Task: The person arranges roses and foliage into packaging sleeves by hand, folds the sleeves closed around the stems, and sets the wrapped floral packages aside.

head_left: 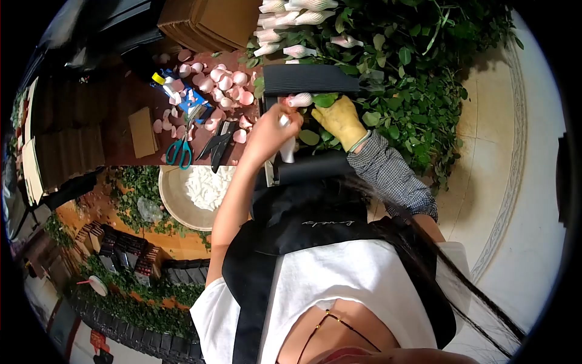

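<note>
My left hand (274,132) is bare and slightly blurred, its fingers closed round a white net sleeve (288,150) that hangs below them. Just above those fingers lies a pink rose bud (299,100) in white netting. My right hand (341,121), in a yellow glove, is closed on the leafy stem behind this bud; a green leaf (325,99) covers part of the fingers. Both hands are between a black ribbed pad (309,79) and a dark padded roll (318,167). Several netted buds (300,51) are stacked beyond the pad.
Pink petals (224,82), teal-handled scissors (179,153) and a black stapler-like tool (222,144) lie on the dark red table (121,115). A round bowl (170,203) of white net sleeves stands at left. Leafy stems (418,100) fill the right; cardboard (206,24) stands behind.
</note>
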